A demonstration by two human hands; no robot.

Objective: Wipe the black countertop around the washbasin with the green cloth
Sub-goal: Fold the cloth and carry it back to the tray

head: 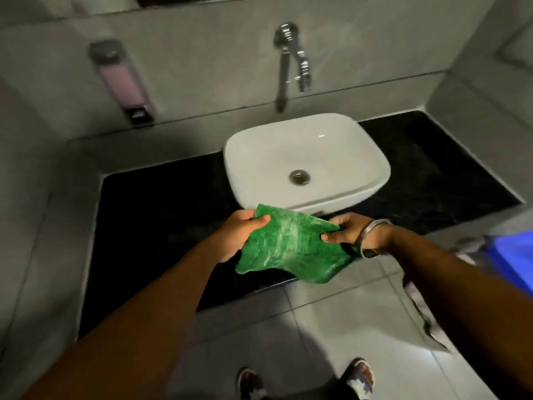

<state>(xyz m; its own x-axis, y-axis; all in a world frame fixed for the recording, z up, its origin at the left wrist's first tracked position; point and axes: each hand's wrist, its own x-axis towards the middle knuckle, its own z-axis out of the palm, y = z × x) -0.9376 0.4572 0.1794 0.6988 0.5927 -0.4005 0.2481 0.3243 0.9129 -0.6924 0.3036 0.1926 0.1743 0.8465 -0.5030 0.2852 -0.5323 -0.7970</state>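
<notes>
Green cloth [288, 246] between both hands [236, 235]

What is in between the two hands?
The green cloth stretches between the left hand and the right hand; each hand grips one end. The head camera shows it, just in front of the white washbasin.

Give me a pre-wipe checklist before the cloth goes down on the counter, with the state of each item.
1. Left hand grips the green fuzzy cloth: ok.
2. Right hand grips its other edge: ok.
3. Cloth touching the black stone countertop: not ok, held above the front edge.
4. Countertop free of loose items: ok where visible.
5. White ceramic washbasin empty: ok.
6. Cloth damp: cannot tell.
</notes>
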